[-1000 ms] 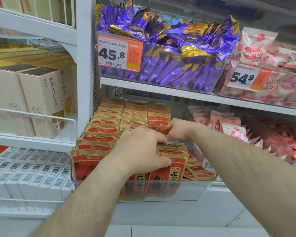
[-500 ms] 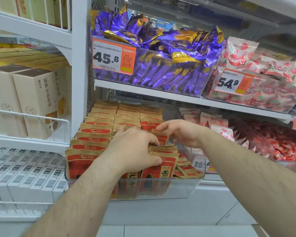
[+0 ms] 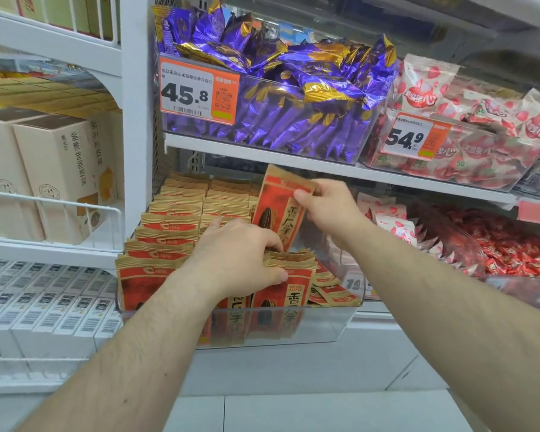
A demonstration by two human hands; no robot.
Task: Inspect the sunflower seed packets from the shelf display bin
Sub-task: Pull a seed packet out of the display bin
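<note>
- The right hand (image 3: 328, 210) pinched one sunflower seed packet (image 3: 279, 207) by its top right corner, thumb and fingers closed on the sealed edge.
- That lifted packet stood nearly upright, tilted a little to the right, its upper part raised above the rows of packets in the bin and its lower end behind the left hand's knuckles.
- The left hand (image 3: 237, 260) lay palm down on the front packets (image 3: 290, 275), the fingers curled over their top edges and the thumb pressed against the face of the foremost one.
- The clear display bin (image 3: 318, 325) sat on the lower shelf, holding the packets in upright rows; the left rows (image 3: 169, 232) ran from front to back just beside the left hand.
- A few loose packets (image 3: 328, 291) lay flat in the bin's right side, below the right forearm.
- On the shelf above, a bin of purple and gold wrappers (image 3: 293, 98) carried a price tag (image 3: 198, 92) reading 45.8.
- To its right stood a bin of red and white pouches (image 3: 480, 135) tagged 54.9.
- Tan cartons (image 3: 60, 169) stood on the wire-fronted shelf to the left, well apart from both hands.
</note>
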